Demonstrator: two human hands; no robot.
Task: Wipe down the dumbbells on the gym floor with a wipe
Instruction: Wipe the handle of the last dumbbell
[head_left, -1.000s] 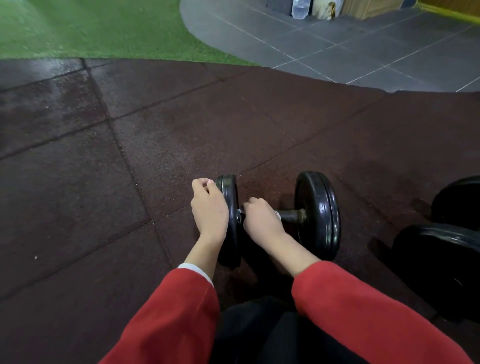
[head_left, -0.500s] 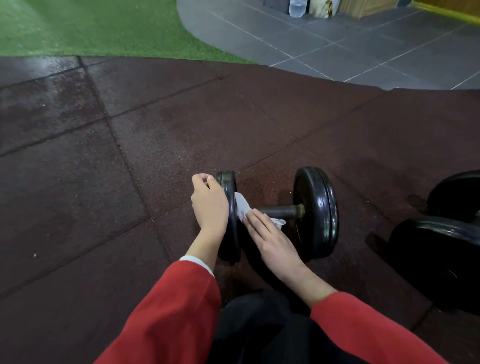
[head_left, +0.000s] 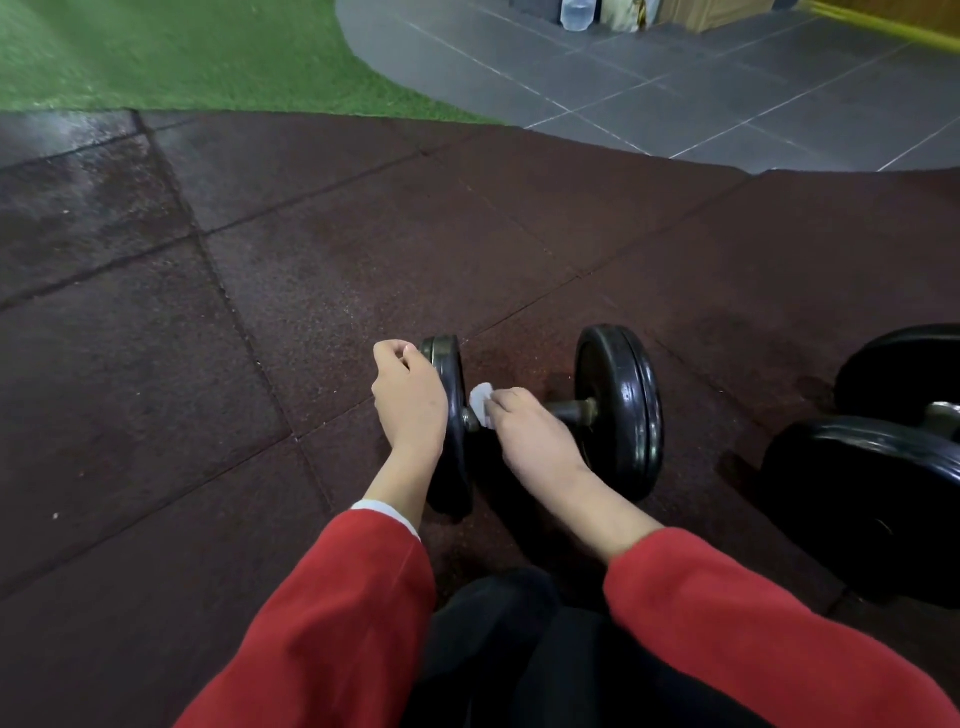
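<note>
A black dumbbell (head_left: 618, 410) with two round plates and a metal bar lies on the dark rubber floor in front of me. My left hand (head_left: 410, 400) rests against the outer face of its left plate (head_left: 449, 374), fingers curled over the rim. My right hand (head_left: 530, 436) curls round the bar close to the left plate and holds a small white wipe (head_left: 480, 402) against it; only a corner of the wipe shows past the fingers.
A second, larger black dumbbell (head_left: 872, 467) lies at the right edge. Green turf (head_left: 171, 52) and grey tiles (head_left: 675, 88) lie beyond the rubber mats. A plastic bottle (head_left: 576, 13) and a wooden box stand at the far top.
My right hand, flat on the bar with fingers stretched over the wipe half a second ago, has curled round the bar again near the left plate. The left hand stays on the plate.
</note>
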